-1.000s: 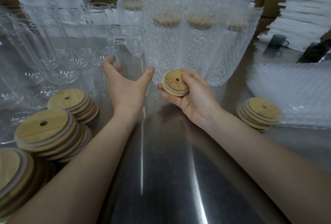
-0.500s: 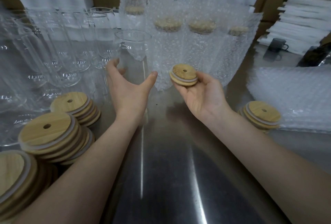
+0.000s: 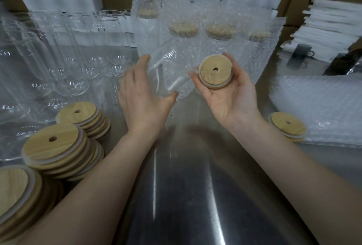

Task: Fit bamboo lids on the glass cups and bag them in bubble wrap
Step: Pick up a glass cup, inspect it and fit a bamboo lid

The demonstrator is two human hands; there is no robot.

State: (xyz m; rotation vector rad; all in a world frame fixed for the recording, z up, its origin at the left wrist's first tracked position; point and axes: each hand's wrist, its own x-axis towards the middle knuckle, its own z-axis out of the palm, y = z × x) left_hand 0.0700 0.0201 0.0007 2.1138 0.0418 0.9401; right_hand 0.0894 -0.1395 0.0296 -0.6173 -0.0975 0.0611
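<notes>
Cup [image 3: 170,72] prob. in L hand [image 3: 141,98]

Over the middle of the steel desk [image 3: 176,195], the left hand [image 3: 145,99] holds a clear glass cup [image 3: 168,72] tilted. Just right of it, the right hand [image 3: 229,96] holds a round bamboo lid with a centre hole [image 3: 214,72]. Behind both, toward the desk's far edge, stand bubble-wrapped lidded cups [image 3: 195,39]. A crowd of bare glass cups [image 3: 64,58] fills the far left corner, with stacks of round bamboo lids [image 3: 54,146] before them along the left edge. At the right edge, a short stack of bamboo lids [image 3: 287,125] lies just beside a pile of bubble-wrap bags [image 3: 317,107]. A dark mug [image 3: 299,52] stands beyond that pile, near stacked white sheets [image 3: 331,27].
</notes>
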